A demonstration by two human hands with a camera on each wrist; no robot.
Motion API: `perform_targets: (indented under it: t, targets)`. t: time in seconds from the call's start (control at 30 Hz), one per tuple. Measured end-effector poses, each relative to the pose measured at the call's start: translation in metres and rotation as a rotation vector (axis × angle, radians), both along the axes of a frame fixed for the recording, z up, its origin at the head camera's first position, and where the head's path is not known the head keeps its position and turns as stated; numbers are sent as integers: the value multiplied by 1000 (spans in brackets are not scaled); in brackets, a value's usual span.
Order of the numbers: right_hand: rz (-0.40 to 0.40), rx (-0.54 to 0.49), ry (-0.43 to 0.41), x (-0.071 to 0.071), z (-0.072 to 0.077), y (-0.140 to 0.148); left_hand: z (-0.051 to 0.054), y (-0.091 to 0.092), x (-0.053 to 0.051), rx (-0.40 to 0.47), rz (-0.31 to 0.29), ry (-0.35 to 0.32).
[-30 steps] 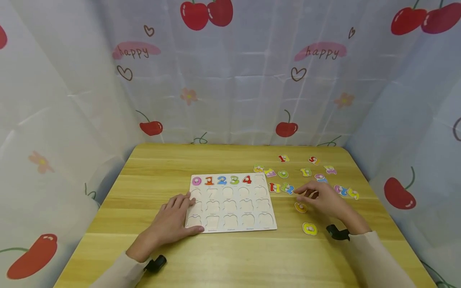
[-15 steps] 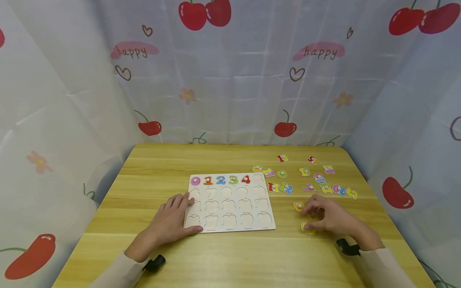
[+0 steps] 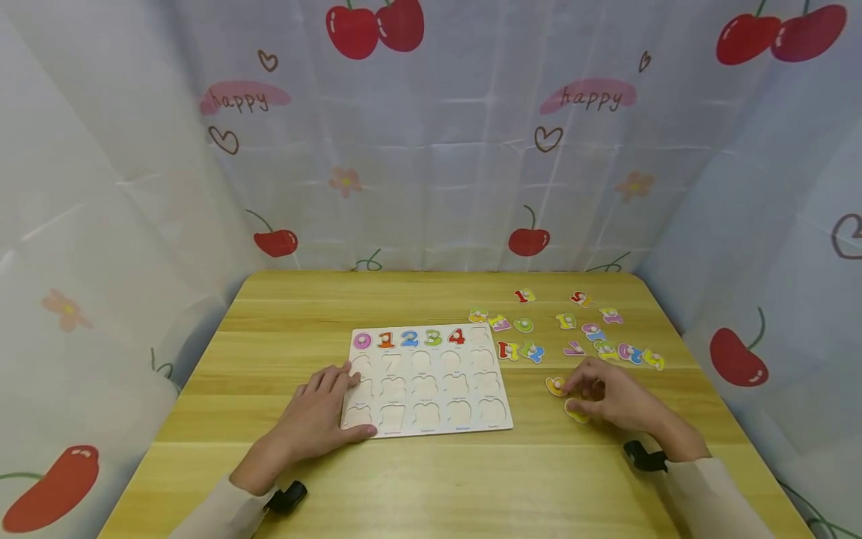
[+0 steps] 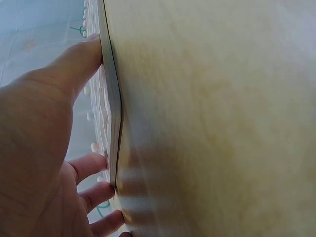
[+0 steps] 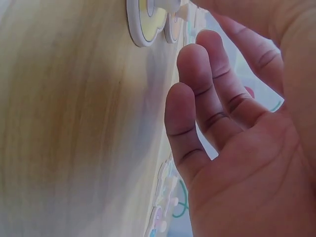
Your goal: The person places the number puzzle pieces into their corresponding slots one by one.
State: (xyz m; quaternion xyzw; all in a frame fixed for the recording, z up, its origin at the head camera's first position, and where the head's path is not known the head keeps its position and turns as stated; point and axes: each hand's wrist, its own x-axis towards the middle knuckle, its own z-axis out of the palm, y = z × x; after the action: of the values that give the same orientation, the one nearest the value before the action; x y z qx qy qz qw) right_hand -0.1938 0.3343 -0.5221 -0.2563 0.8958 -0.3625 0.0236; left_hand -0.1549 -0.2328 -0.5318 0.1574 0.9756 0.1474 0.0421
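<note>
"So, how do the hands sit, nearest first?"

"The left hand (image 3: 319,408) rests on the board (image 3: 439,372), thumb on its near edge, grip spread along its left edge. The right hand (image 3: 616,400) keeps thumb and index finger apart, the thumb over the yellow piece (image 3: 578,418), whether pressing I cannot tell, the index just beside the orange piece (image 3: 554,386)."

"And inside the board?"

"Pale recesses in the nearer three rows. The far row carries pink 0 (image 3: 362,340), orange 1 (image 3: 385,340), blue 2 (image 3: 409,338), green 3 (image 3: 433,337) and red 4 (image 3: 456,336), then a pale recess."

"Edges, room to move?"

"Wood of the desk (image 3: 404,479) runs before the board's near edge and between its right edge and the orange piece. Farther off, an 11 piece (image 3: 503,350) lies close by that right edge; other number pieces (image 3: 524,326) scatter to the far right. Past the far edge hangs a cherry-print curtain (image 3: 438,165)."
</note>
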Motion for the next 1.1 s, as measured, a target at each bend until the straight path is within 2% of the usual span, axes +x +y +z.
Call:
perform_targets:
  t: [0.17, 0.37, 0.67, 0.77, 0.9, 1.0, 1.1]
  targets:
    - [-11, -24, 23, -1, 1, 0, 1, -1, 1, -3, -2, -2]
    - [-85, -40, 53, -5, -1, 9, 1, -1, 1, -3, -5, 0]
    - [-335, 33, 159, -15, -6, 50, 1, -1, 1, -10, -6, 7]
    - [-404, 59, 158, -18, -4, 68, -1, -2, 0, -10, -4, 13]
    - [-432, 80, 175, -22, -3, 89, -4, -2, -2, -10, 2, 16]
    - [-441, 113, 208, -25, -3, 100, -3, -1, -1, -8, 4, 10]
    - [-461, 162, 198, -27, -2, 109, -2, 0, 0, -8, 4, 8]
